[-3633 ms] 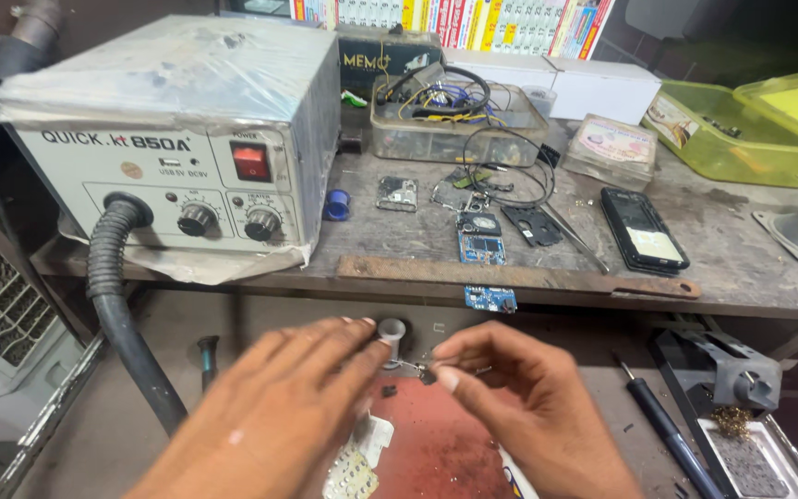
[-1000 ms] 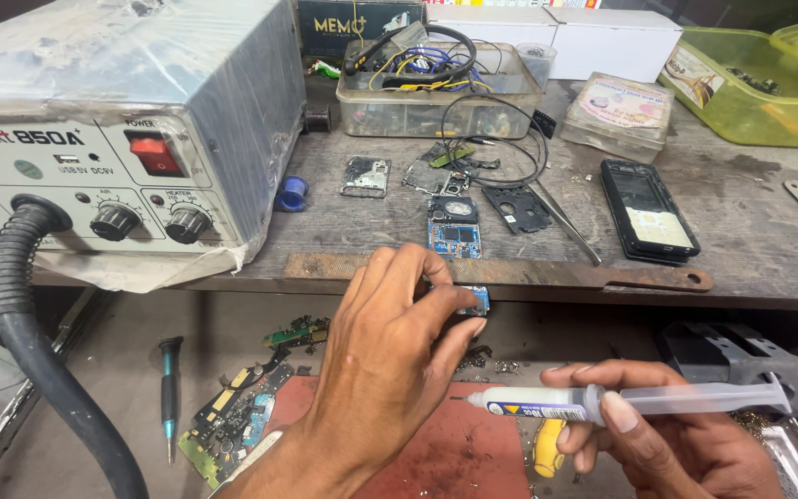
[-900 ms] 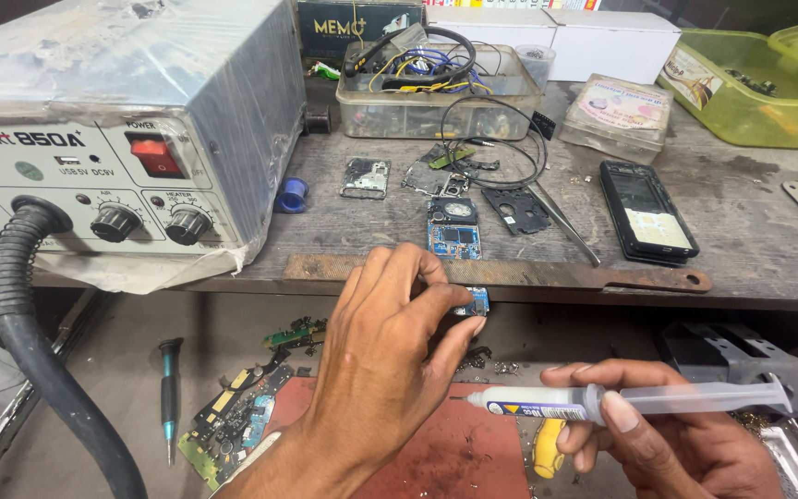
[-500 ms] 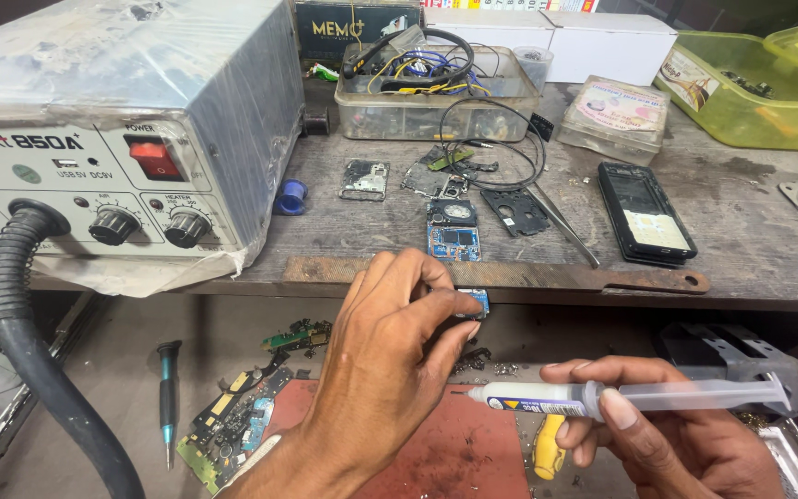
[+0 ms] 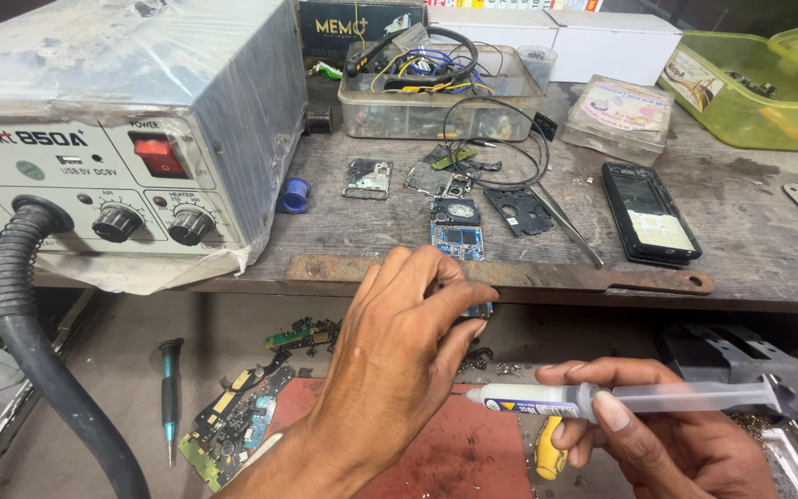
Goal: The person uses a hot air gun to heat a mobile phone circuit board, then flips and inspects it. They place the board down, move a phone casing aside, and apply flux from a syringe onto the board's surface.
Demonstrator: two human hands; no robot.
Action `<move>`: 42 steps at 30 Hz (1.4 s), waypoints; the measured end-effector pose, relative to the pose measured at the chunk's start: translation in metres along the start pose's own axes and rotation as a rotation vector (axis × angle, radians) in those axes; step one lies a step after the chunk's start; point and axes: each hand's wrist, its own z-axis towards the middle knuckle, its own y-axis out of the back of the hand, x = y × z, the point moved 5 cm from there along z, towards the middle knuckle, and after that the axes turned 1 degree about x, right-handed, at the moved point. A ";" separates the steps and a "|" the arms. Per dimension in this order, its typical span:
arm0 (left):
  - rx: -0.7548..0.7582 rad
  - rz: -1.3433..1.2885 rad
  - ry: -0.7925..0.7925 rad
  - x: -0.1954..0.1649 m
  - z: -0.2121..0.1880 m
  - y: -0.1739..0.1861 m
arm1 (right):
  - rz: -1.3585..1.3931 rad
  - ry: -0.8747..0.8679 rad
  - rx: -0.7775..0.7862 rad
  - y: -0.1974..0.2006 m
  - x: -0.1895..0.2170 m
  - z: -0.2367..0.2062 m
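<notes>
My left hand (image 5: 397, 356) is raised in front of the bench edge, its fingertips pinched on a small blue circuit board (image 5: 480, 311) that is mostly hidden behind them. My right hand (image 5: 662, 444) holds a clear syringe with a white label (image 5: 593, 399) level, thumb on the barrel. The syringe's tip points left and ends just below my left fingers, a little apart from them. A red mat (image 5: 459, 457) lies below both hands.
A grey hot-air rework station (image 5: 113, 139) with a black hose (image 5: 39, 360) fills the left. On the bench lie a blue board (image 5: 457, 231), a black phone (image 5: 648, 212), tweezers (image 5: 565, 226) and a clear tray of wires (image 5: 436, 92). A screwdriver (image 5: 170, 388) and loose boards (image 5: 233, 425) lie on the lower shelf.
3.6 s ago both hands worked a small part low over the mat. Since then my right hand took up the syringe, and its tip has crept left toward my left fingers.
</notes>
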 end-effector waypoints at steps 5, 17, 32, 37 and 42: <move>0.008 0.057 -0.031 -0.001 0.001 0.001 | -0.024 -0.002 -0.007 0.001 -0.001 0.000; -0.004 0.069 -0.051 -0.003 -0.002 0.001 | 0.015 0.002 -0.004 0.001 0.004 0.000; -0.008 -0.032 -0.024 0.000 0.000 0.000 | -0.005 -0.033 -0.018 -0.008 0.002 0.003; -0.002 -0.057 -0.014 0.003 0.002 0.000 | 0.004 -0.027 0.003 -0.011 0.003 0.005; 0.006 -0.052 -0.018 0.005 0.002 0.000 | 0.027 0.002 0.039 -0.015 0.009 0.009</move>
